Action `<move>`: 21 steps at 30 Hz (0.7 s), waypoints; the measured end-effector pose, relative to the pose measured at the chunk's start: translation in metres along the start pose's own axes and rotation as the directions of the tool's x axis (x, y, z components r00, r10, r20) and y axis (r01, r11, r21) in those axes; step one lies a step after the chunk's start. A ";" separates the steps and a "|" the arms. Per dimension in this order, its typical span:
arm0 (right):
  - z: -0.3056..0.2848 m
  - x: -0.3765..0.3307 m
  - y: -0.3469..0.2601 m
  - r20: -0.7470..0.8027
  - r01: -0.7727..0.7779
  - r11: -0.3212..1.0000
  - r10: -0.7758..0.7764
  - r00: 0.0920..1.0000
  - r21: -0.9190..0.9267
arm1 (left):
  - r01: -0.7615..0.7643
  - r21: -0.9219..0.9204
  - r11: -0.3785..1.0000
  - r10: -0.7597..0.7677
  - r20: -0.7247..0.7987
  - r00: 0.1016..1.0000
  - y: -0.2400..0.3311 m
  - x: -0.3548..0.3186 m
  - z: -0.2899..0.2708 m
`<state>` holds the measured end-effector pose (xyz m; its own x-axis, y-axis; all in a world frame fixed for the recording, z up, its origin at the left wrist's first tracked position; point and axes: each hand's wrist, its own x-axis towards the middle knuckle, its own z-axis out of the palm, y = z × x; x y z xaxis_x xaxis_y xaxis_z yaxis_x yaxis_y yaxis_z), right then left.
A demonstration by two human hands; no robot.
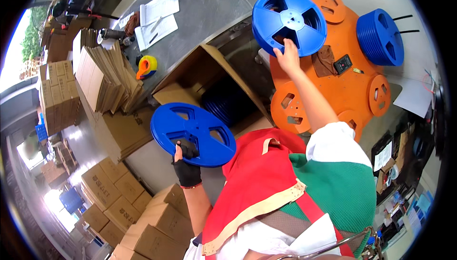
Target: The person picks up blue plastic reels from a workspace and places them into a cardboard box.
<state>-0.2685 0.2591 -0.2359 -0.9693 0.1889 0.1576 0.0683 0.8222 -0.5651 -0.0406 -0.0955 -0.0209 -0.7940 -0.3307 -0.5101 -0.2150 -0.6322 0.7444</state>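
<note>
Left hand (186,168) is pinching a blue reel (193,135) by its rim | right hand (287,55) is gripping another reel (289,22), seemingly at a spoke | risk: edge-held reel tipping, dropping into the open box (209,81).

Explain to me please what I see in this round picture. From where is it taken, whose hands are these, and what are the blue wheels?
A wide fisheye camera on a person's head looks down, so edges bend. No machine: both hands are the person's own. The left hand, in a dark fingerless glove, holds a blue plastic reel. The bare right hand grips a second blue reel above an orange round table, which carries orange reels and a stack of blue reels. An open cardboard box holds more blue reels. Flat and closed cartons stand around.
</note>
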 end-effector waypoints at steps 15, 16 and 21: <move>-0.091 -0.054 -0.070 -0.068 0.013 0.401 0.125 0.990 0.916 | 0.084 -0.094 0.992 -0.096 -0.129 0.987 -0.006 -0.027 -0.032; -0.105 -0.060 -0.083 0.053 -0.102 0.214 0.223 0.973 0.972 | 0.093 -0.083 0.992 -0.102 -0.115 0.988 -0.005 -0.025 -0.032; -0.106 -0.075 -0.088 0.732 -0.454 -0.651 0.240 0.637 0.609 | 0.154 0.024 0.988 -0.155 0.045 0.987 -0.013 0.002 0.001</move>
<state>-0.1763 0.2298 -0.1122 -0.7742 -0.0753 -0.6284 0.2518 -0.9476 -0.1968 -0.0400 -0.0870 -0.0313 -0.7758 -0.1969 -0.5994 -0.3481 -0.6587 0.6670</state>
